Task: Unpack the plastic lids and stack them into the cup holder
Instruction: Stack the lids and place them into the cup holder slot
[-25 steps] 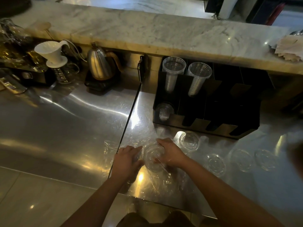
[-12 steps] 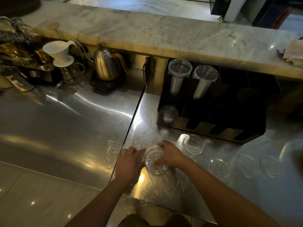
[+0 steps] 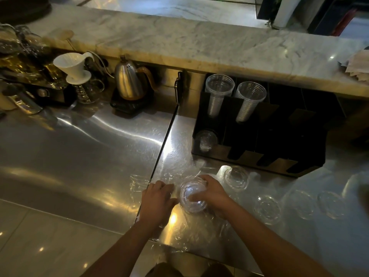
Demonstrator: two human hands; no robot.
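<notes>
Early days here: the right hand (image 3: 213,193) is gripping the lid stack (image 3: 192,197) in its fingers, the left hand (image 3: 157,198) is clutching the wrap (image 3: 137,183), loose lids (image 3: 267,208) are sitting at 3 o'clock, and the cup holder (image 3: 269,140) is waiting at 1.

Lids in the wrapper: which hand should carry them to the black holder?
The right hand, probably. It already grips the lid stack and is on the cup holder side. The left hand sits on the wrapper, farther from the holder.

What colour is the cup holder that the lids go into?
The cup holder is black, with brownish slanted panels along its front; the head view shows it.
</notes>
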